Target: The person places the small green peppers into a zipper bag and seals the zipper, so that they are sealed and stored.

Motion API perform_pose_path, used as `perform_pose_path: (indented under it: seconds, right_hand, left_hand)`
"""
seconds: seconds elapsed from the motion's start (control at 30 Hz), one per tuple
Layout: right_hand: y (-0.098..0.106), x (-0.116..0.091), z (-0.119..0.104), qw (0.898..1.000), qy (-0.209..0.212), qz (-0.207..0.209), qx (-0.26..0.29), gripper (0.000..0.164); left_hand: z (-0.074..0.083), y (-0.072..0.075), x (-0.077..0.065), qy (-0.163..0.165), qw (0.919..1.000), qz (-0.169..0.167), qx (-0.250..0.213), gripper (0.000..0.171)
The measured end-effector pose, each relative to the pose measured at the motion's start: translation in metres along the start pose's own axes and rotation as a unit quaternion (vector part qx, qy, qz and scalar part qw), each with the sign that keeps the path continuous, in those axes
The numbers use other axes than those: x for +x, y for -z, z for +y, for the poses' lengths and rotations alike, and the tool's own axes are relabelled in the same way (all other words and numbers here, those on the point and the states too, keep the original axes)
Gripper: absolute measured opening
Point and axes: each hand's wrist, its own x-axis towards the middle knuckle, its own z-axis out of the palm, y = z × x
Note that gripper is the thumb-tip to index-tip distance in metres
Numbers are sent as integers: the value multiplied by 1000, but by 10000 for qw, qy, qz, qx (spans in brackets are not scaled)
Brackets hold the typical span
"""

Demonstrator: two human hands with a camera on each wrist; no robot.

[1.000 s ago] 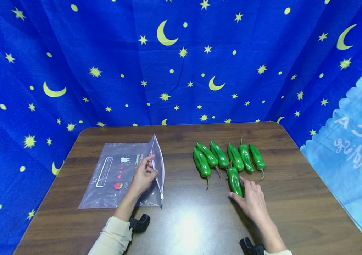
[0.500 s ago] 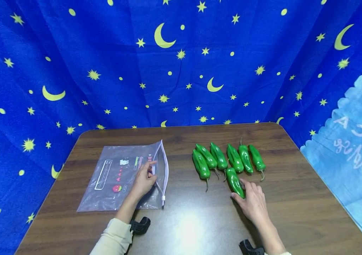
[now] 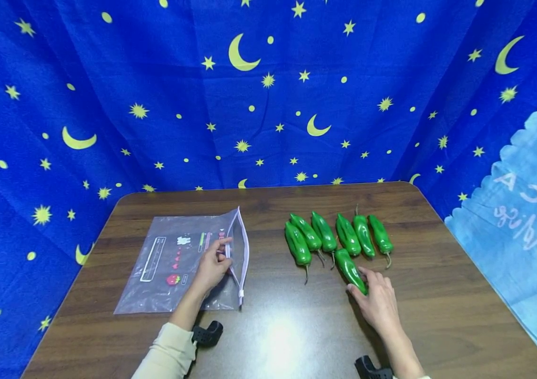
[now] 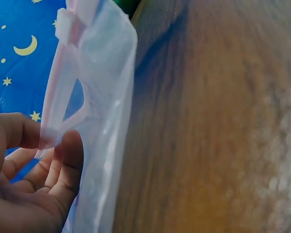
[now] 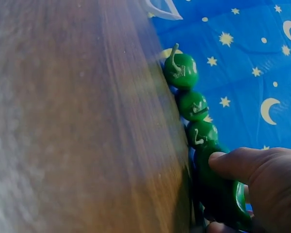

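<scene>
My left hand (image 3: 211, 268) pinches the near side of the mouth of a clear zip bag (image 3: 164, 295), which lies flat with its opening to the right. The left wrist view shows thumb and finger on the pinkish zip edge (image 4: 52, 104), with the mouth parted. My right hand (image 3: 381, 302) grips a green pepper (image 3: 350, 269) between thumb and fingers, near its closer end. That pepper slants in front of the others. In the right wrist view the thumb presses the held pepper (image 5: 214, 187); the other fingers are mostly hidden.
Several more green peppers (image 3: 323, 231) lie in a row behind the held one, stems attached. The brown wooden table (image 3: 287, 300) ends at a blue curtain (image 3: 268, 95) with moons and stars. A light blue cloth (image 3: 524, 226) hangs at the right.
The pepper in the right hand has tilted, its near end swinging to the right with the hand. The bag's mouth edge has shifted slightly right and stands wider apart.
</scene>
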Motion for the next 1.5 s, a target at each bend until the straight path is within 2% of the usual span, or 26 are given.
perform_pose_path:
  seconds: [0.2,0.47,0.73,0.8,0.87,1.13,1.3,1.5]
  right_hand:
    - [2,-1,3,9995,-278,60,143,42]
    - [6,-2,4,9979,-631,81,149,38]
    - [5,-1,6,9972,-709,39,227,39]
    - [4,-2,8,9969,-729,100,291,37]
    - [4,-2,9,9964,-737,215,359,36]
    - [4,-1,9,9910,-462,1034,709,31]
    - [9,3,2,9858,-247,1361,954,31]
    - [14,11,-16,9796,208,1518,1297,33]
  left_hand:
    - [2,1,3,307,9989,-92,-356,61]
    - [8,1,2,394,9981,-49,-462,60]
    - [39,4,-14,433,9980,-74,-449,58]
    - [41,4,-15,439,9980,-69,-445,57]
    - [40,4,-15,444,9978,-67,-480,58]
    - [14,2,-2,345,9982,37,-484,59]
    - [12,2,-3,236,9987,73,-452,58]
    - [13,1,-3,254,9988,121,-389,60]
